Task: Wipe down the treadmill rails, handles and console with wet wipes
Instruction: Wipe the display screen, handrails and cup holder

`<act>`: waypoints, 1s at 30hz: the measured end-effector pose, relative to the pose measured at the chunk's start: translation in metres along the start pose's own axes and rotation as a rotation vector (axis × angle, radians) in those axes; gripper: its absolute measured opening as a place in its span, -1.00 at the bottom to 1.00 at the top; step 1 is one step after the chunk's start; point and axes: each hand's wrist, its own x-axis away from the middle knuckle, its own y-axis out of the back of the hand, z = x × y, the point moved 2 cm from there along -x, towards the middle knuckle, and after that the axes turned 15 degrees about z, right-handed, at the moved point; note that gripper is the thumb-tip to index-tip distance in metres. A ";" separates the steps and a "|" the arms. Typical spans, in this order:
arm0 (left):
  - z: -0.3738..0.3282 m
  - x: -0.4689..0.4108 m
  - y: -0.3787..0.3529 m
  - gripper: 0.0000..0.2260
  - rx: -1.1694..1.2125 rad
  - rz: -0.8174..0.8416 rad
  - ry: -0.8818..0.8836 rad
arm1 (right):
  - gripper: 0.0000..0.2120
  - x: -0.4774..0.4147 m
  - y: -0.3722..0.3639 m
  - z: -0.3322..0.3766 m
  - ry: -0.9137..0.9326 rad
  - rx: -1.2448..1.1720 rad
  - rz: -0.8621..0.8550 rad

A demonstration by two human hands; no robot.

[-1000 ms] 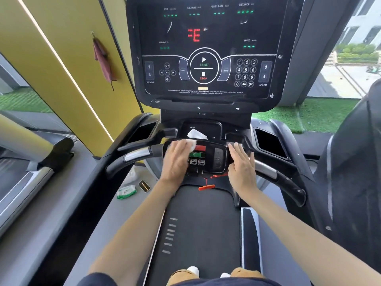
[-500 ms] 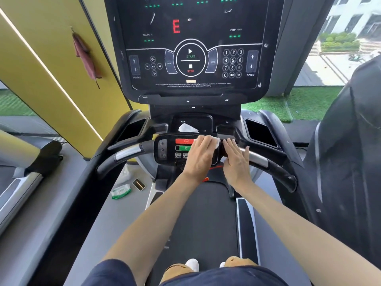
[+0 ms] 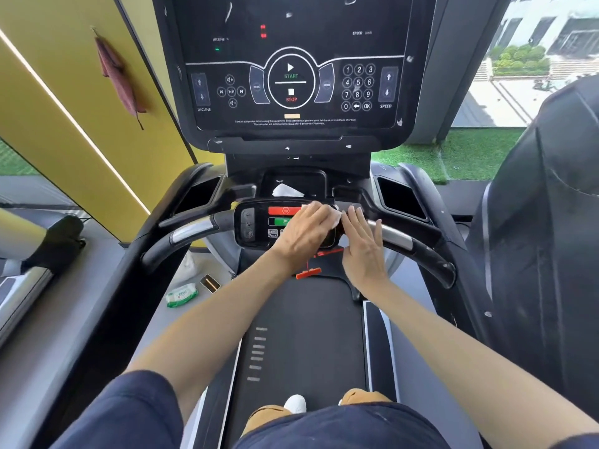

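Upper left: yellow panelled wall (image 3: 58, 92), crossed by a lit white diagonal strip (image 3: 74, 123); a maroon cloth (image 3: 120, 80) hangs there. Upper right: daylit window (image 3: 531, 59), green artificial turf (image 3: 470, 150) below. Lower left: grey floor (image 3: 48, 335).

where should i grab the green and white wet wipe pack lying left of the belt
Take the green and white wet wipe pack across its narrow width, near the middle, coming down from above. It lies flat, label up, on the grey surface, so its long edges are free to pinch. The left hand is on that side, though busy pressing a white wipe.
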 end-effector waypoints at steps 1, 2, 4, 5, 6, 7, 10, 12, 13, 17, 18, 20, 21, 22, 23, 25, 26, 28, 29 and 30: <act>-0.001 0.000 -0.001 -0.79 0.006 -0.012 0.015 | -0.30 0.001 -0.001 0.000 -0.001 0.000 0.001; -0.003 0.004 -0.005 -0.76 0.020 0.001 0.009 | -0.30 0.002 -0.003 0.000 -0.002 0.002 0.007; -0.009 0.018 -0.017 -0.69 0.018 0.054 -0.013 | -0.30 0.004 -0.005 -0.001 -0.001 0.005 0.010; -0.013 0.024 -0.021 -0.65 0.017 0.073 -0.008 | -0.30 0.005 -0.005 -0.001 -0.001 0.007 0.012; -0.017 0.029 -0.025 -0.63 0.029 0.080 0.004 | -0.30 0.006 -0.006 -0.001 -0.003 0.008 0.015; -0.020 0.032 -0.026 -0.63 0.044 0.076 0.008 | -0.30 0.006 -0.007 0.000 -0.006 0.009 0.017; -0.020 0.039 -0.028 -0.68 0.027 0.085 -0.023 | -0.28 0.007 -0.006 0.001 -0.013 0.010 0.035; -0.014 0.046 -0.029 -0.66 -0.016 0.116 -0.052 | -0.26 0.007 -0.006 0.002 -0.022 0.009 0.041; -0.011 0.049 -0.028 -0.66 -0.038 0.121 -0.060 | -0.25 0.007 -0.006 0.003 -0.026 0.009 0.043; -0.006 0.056 -0.021 -0.87 -0.088 0.110 -0.048 | -0.25 0.009 -0.004 0.006 -0.037 0.026 0.060; -0.004 0.059 -0.020 -0.85 -0.103 0.103 -0.045 | -0.25 0.009 -0.004 0.006 -0.039 0.036 0.065; 0.003 0.066 -0.019 -0.74 -0.125 0.093 -0.031 | -0.25 0.010 -0.003 0.008 -0.047 0.053 0.078; 0.007 0.069 -0.019 -0.72 -0.140 0.094 -0.022 | -0.25 0.010 -0.002 0.008 -0.051 0.058 0.083; 0.008 0.071 -0.018 -0.73 -0.152 0.101 -0.013 | -0.25 0.010 -0.002 0.009 -0.054 0.062 0.088; 0.009 0.072 -0.016 -0.75 -0.163 0.112 -0.007 | -0.25 0.010 -0.002 0.010 -0.057 0.067 0.093; 0.008 0.072 -0.013 -0.78 -0.183 0.118 -0.014 | -0.26 0.011 -0.001 0.011 -0.063 0.081 0.101; 0.008 0.072 -0.011 -0.79 -0.193 0.119 -0.023 | -0.27 0.012 0.000 0.012 -0.064 0.089 0.101; 0.010 0.073 -0.009 -0.81 -0.211 0.134 -0.043 | -0.27 0.013 0.000 0.013 -0.063 0.108 0.094; 0.011 0.074 -0.007 -0.81 -0.223 0.141 -0.050 | -0.27 0.013 0.000 0.015 -0.060 0.114 0.085; 0.012 0.074 -0.006 -0.80 -0.235 0.146 -0.057 | -0.25 0.013 0.000 0.016 -0.056 0.116 0.073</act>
